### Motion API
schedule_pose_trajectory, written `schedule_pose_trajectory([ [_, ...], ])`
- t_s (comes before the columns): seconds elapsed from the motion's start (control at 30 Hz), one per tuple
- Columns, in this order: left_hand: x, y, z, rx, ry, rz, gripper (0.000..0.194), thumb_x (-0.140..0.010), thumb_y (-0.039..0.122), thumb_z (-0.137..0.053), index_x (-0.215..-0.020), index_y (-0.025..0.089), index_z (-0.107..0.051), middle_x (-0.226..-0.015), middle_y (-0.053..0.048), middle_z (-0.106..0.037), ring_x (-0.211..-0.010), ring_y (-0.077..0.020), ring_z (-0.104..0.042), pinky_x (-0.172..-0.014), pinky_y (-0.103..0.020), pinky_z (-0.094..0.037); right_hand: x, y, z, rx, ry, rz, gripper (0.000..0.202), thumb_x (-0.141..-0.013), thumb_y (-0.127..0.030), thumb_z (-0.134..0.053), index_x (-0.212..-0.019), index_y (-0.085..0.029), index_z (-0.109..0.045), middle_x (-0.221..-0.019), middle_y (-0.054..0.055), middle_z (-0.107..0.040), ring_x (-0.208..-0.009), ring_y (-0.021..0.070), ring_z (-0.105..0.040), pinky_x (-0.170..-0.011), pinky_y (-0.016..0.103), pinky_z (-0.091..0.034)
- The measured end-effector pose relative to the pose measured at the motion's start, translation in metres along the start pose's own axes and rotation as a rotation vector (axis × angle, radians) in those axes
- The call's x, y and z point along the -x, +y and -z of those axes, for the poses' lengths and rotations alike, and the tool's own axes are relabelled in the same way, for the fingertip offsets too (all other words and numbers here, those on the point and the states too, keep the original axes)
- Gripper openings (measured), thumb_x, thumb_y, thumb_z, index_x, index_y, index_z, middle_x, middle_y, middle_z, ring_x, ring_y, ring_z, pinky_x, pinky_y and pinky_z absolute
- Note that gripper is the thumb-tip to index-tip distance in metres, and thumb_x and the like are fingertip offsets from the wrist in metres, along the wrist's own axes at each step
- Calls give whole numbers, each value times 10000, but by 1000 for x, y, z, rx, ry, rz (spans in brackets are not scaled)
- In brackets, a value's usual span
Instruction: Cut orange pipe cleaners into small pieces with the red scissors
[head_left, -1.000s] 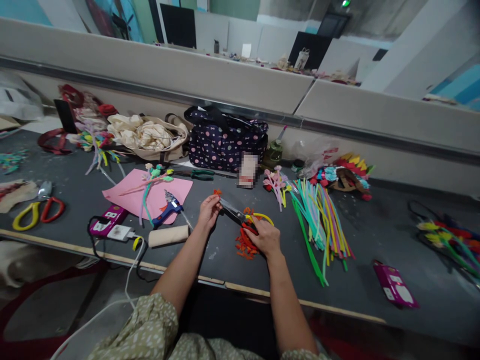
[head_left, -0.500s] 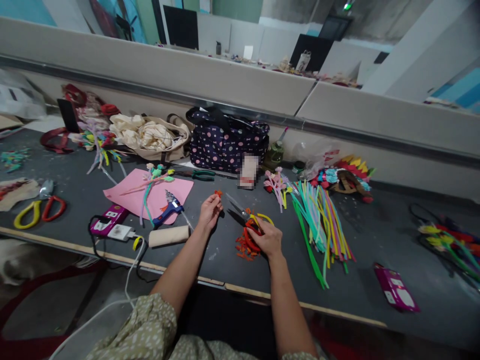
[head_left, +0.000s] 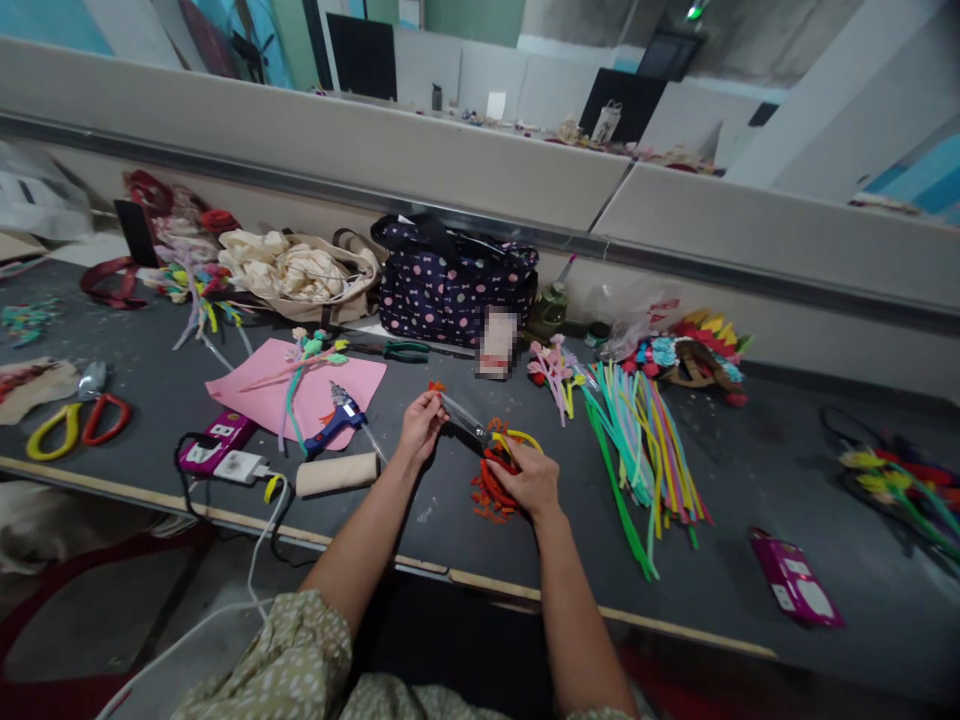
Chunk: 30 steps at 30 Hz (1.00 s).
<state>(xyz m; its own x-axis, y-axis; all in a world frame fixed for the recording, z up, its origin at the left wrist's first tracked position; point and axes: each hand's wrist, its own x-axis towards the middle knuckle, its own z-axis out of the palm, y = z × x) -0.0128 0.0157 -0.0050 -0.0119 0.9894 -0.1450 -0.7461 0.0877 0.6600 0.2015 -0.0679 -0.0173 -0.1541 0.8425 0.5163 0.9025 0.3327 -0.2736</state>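
My left hand [head_left: 421, 428] pinches a small orange piece [head_left: 436, 387] above the dark table. My right hand [head_left: 531, 474] is wrapped round the handles of scissors [head_left: 472, 425], one yellow and one red. The blades point left, with their tips at the fingers of my left hand, and look nearly closed. Below the scissors lies a pile of small orange pieces [head_left: 491, 502], partly hidden by the handles and my right hand.
To the right lie colourful fuzzy stems [head_left: 645, 440] and a purple power strip [head_left: 796, 580]. Left are a glue gun [head_left: 334, 425] on pink paper [head_left: 262, 375], a beige roll [head_left: 337, 474], and other scissors [head_left: 75, 415]. A dotted bag [head_left: 450, 285] stands behind.
The scissor blades have come together and their tips have moved left to my left hand. My right hand has shifted slightly left and its fingers have closed further.
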Motion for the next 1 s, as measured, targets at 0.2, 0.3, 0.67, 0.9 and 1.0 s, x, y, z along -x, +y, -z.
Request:
schedule_pose_trajectory([
  [0.2, 4, 2, -3, 83, -7, 78, 259, -650, 165, -787, -828, 128, -602, -554, 55, -486, -487, -43, -465, -517, -171, -426, -2, -3, 2, -4, 2, 16, 480, -839, -544, -576, -1150, -191, -672, -851, 59, -728, -748, 172, -665, -676, 266, -490],
  [0.3, 4, 2, -3, 125, 13, 113, 232, -666, 127, -761, -828, 133, -595, -569, 57, -470, -486, -36, -453, -500, -164, -415, -3, -4, 2, 2, -7, 17, 481, -838, -545, -575, -1157, -198, -669, -854, 61, -729, -747, 173, -662, -673, 267, -489],
  [0.67, 4, 0, -1, 254, -25, 211, 131, -718, 54, -674, -758, 126, -573, -589, 50, -423, -492, -25, -408, -493, -151, -394, -1, 0, -3, 25, -38, 26, 484, -860, -554, -550, -1161, -193, -665, -858, 69, -724, -751, 173, -654, -669, 267, -475],
  [0.9, 7, 2, -3, 286, 0, 241, 111, -757, 44, -632, -742, 130, -562, -607, 41, -418, -501, -28, -393, -493, -152, -381, -1, 0, -3, 22, -41, 36, 481, -864, -550, -551, -1169, -196, -660, -891, 70, -727, -761, 169, -655, -685, 260, -474],
  [1.0, 8, 3, -4, 298, 3, 249, 115, -763, 34, -623, -732, 126, -560, -609, 40, -411, -502, -28, -385, -493, -152, -372, -1, 0, -3, 30, -53, 40, 478, -872, -550, -539, -1177, -201, -657, -900, 67, -727, -764, 167, -654, -691, 258, -473],
])
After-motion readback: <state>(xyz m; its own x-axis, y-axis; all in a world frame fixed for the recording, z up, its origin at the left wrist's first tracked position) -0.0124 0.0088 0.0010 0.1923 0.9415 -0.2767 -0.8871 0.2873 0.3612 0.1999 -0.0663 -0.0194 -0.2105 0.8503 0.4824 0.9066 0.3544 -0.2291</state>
